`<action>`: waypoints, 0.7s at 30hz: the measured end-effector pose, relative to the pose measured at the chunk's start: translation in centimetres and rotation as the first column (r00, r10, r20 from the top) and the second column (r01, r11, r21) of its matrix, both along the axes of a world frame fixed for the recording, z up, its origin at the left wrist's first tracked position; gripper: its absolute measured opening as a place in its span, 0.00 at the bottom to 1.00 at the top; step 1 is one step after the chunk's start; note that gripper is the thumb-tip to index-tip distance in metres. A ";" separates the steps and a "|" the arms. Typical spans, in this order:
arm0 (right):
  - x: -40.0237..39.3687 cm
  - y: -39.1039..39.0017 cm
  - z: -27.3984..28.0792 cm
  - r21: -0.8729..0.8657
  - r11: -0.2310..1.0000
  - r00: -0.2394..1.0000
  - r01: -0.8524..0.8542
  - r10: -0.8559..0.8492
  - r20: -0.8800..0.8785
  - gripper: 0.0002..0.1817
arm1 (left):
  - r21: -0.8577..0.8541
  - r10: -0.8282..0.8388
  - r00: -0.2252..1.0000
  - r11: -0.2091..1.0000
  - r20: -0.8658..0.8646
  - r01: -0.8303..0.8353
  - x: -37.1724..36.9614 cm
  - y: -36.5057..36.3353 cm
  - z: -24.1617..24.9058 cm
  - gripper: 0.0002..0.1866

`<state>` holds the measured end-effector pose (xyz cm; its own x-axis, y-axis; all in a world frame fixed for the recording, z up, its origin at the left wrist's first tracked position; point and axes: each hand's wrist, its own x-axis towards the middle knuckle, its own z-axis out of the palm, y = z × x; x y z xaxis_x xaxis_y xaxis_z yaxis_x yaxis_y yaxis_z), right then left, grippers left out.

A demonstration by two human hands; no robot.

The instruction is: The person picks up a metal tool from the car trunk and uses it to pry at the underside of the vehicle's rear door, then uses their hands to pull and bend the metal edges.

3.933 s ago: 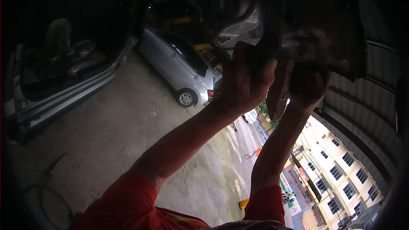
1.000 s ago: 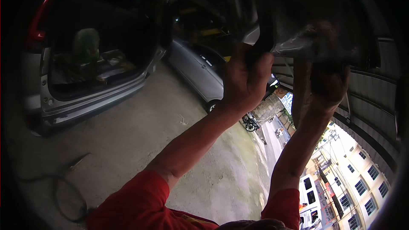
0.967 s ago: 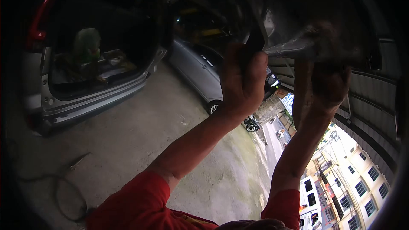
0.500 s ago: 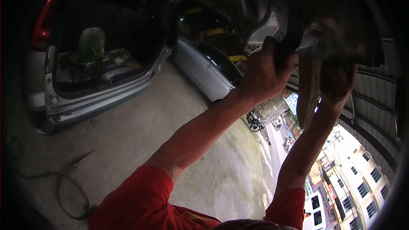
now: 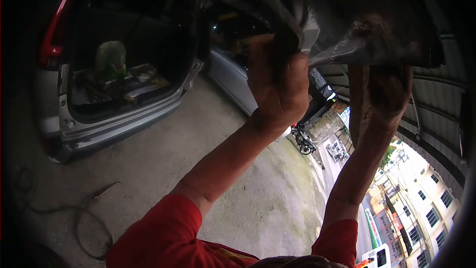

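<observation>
The left hand, upper middle of the frame, has its fingers curled tight round a dark strip that runs up into the car underside overhead. What the strip is cannot be told; it is too dark. Just right of that fist a grey, dirty metal edge sticks out from the underside, pointing left toward the knuckles.

The right hand, upper right, is raised under the same metal edge, its fingers bent up against a brownish flap that hangs down beside it. Whether those fingers are clamped on anything cannot be told: shadow hides the tips.

Both forearms rise from red sleeves at the bottom of the frame.

At upper left stands a silver car with its tailgate open and clutter in the boot. A second silver car shows behind the left hand. A cable lies looped on the concrete floor at lower left. Buildings fill the lower right.
</observation>
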<state>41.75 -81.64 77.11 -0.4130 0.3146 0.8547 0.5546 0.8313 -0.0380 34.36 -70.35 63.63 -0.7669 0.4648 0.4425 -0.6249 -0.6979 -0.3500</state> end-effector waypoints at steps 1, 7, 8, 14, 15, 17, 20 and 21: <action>0.6 -0.2 0.2 0.002 1.000 1.000 0.001 -0.001 -0.010 0.27 | 0.119 -0.063 0.991 0.992 0.115 0.049 0.6 -0.2 0.5 0.22; 3.2 0.1 1.0 0.240 0.962 0.966 0.128 -0.176 0.188 0.24 | 0.011 0.090 0.959 0.996 -0.270 -0.090 1.0 -1.0 -0.4 0.17; 3.7 0.0 0.7 0.236 0.957 0.970 0.167 -0.203 0.133 0.25 | -0.025 -0.039 0.982 0.999 -0.184 0.035 0.6 -2.0 -0.8 0.17; 3.1 -1.2 1.4 -0.030 1.000 1.000 -0.007 0.007 -0.021 0.06 | -0.019 0.082 0.915 0.995 -0.395 -0.097 3.8 -0.2 1.0 0.16; 2.3 -1.2 1.2 -0.144 0.976 0.969 -0.162 0.129 -0.213 0.05 | -0.016 0.018 0.932 1.000 -0.361 -0.026 3.3 -0.5 0.2 0.16; 0.4 -0.8 0.3 -0.098 0.989 0.980 -0.110 0.092 -0.178 0.03 | -0.063 -0.021 0.976 0.998 -0.215 0.008 1.5 -1.7 -1.0 0.16; 0.7 -0.6 0.6 -0.066 0.995 0.995 -0.080 0.076 -0.070 0.03 | -0.067 0.002 0.999 0.998 -0.037 -0.005 2.9 -0.7 -0.3 0.17; 1.1 -0.7 0.7 -0.087 0.991 0.995 -0.104 0.104 -0.010 0.05 | -0.101 0.032 0.998 0.994 -0.062 -0.038 3.8 -0.9 0.4 0.17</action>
